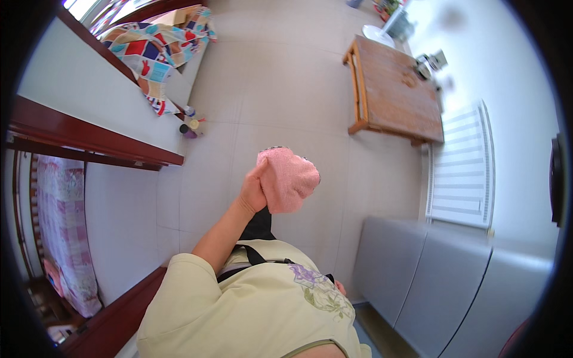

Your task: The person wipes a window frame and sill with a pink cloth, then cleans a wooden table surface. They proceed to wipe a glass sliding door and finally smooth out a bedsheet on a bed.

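My left hand (pixel 254 190) is raised in front of my body and grips a folded pink cloth (pixel 288 179) by its left side. The fabric looks thick and fuzzy, with a dark patterned trim along its far edge. It spreads out to the right of my fingers, above the tiled floor (pixel 291 98). Of my right hand (pixel 340 287), only a small part shows beyond the right side of my pale yellow shirt. My body hides the rest, so whether it holds anything is not visible.
At the right stand a wooden table (pixel 398 89), a white radiator (pixel 459 170) and a grey refrigerator-like unit (pixel 416 268). Bottles (pixel 188 129) sit on the floor beside the wall end at left. A patterned cloth (pixel 156 49) drapes over furniture. Through a doorway, a bed (pixel 65 223) is visible.
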`<state>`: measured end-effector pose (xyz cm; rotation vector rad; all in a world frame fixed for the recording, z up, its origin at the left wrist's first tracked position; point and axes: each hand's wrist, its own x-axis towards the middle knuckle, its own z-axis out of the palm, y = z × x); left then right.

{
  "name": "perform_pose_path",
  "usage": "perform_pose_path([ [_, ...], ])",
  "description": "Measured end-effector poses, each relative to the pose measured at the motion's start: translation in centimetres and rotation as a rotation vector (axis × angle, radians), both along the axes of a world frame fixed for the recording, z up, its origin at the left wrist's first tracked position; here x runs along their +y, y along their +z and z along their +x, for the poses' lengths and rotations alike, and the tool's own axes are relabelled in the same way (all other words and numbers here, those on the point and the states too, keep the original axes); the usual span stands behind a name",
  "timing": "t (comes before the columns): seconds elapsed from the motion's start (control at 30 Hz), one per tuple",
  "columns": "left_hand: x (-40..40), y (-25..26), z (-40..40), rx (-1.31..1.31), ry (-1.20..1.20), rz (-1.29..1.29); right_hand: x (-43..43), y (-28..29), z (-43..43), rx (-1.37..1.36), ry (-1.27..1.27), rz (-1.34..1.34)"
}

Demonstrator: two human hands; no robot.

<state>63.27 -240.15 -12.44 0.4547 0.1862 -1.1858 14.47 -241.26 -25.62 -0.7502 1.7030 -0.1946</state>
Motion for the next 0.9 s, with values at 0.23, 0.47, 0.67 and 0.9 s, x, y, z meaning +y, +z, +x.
perform_pose_path([
  [0.23, -4.4, 2.3, 14.2, -0.173, 0.051, 0.223, -15.1, 3.0, 16.5, -0.097, 0.204, -0.069],
  [0.47, -10.2, 1.2, 25.1, -0.195, 0.245, 0.402, -23.0, -9.2, 13.2, 0.162, 0.623, 0.053],
  [0.67, -10.7, -5.6, 33.2, -0.418, 0.550, 0.713, -38.2, -7.3, 22.3, 0.263, 0.484, 0.243],
  [0.9, -8.2, -10.6, 31.2, -0.495, 0.414, 1.713, -73.2, -1.5, 46.0, 0.059, 0.397, -0.218],
])
